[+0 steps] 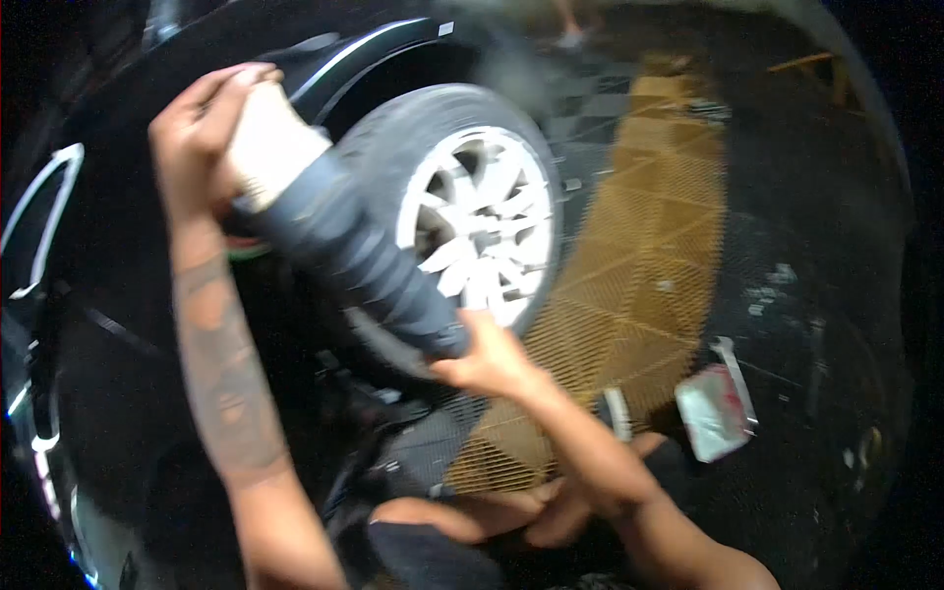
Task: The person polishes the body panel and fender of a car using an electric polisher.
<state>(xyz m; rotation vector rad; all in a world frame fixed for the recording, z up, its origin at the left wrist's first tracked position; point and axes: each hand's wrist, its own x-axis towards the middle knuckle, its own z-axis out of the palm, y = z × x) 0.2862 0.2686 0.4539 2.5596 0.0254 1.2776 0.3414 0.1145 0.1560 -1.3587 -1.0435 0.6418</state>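
A dark ribbed rubber boot [349, 241] slants across the view in front of the wheel, its upper end covered by a pale cream sleeve-like piece [275, 147]. My left hand [202, 128] is closed around the pale upper end, with fingers and thumb over its top edge. At the lower dark end, my right hand [487, 359] grips the boot from the side. Motion smears both hands a little. Behind the boot is a tyre [369, 147] on a silver multi-spoke wheel [482, 221], partly covered by the boot.
A black car body [108, 256] fills the left, its fender arching over the wheel. Yellow grid floor tiles [639, 246] run beside the wheel, with dark floor to their right. A pale packet [713, 413] and a wrench [737, 379] lie on the right.
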